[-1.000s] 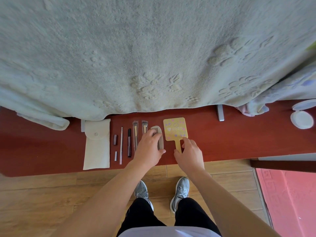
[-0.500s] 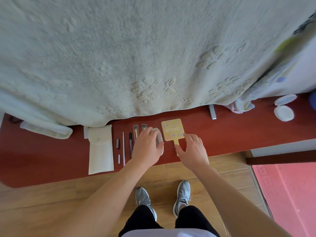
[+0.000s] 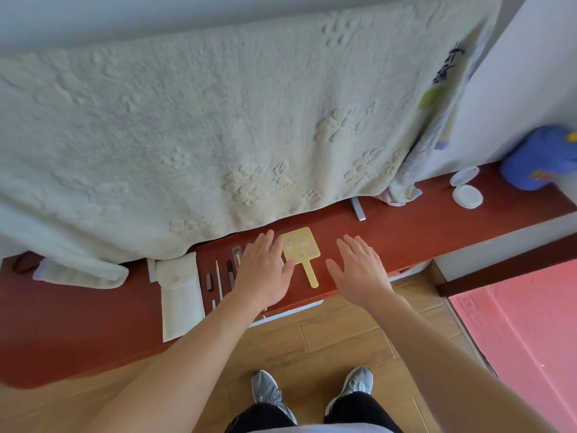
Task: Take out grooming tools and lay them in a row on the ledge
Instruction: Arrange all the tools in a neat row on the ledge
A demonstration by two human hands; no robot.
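Mirror (image 3: 300,246) lies on ledge (image 3: 406,235) between left hand (image 3: 265,273) and right hand (image 3: 359,271), each grip released

arms: left forearm (image 3: 187,357) and right forearm (image 3: 437,348), both bare | hands: left hand (image 3: 265,273) and right hand (image 3: 359,273), bare | legs: black trousers (image 3: 359,412) | feet: grey left trainer (image 3: 270,392) and right trainer (image 3: 356,384), pale soles | torso: pale top hem (image 3: 312,429), near edge
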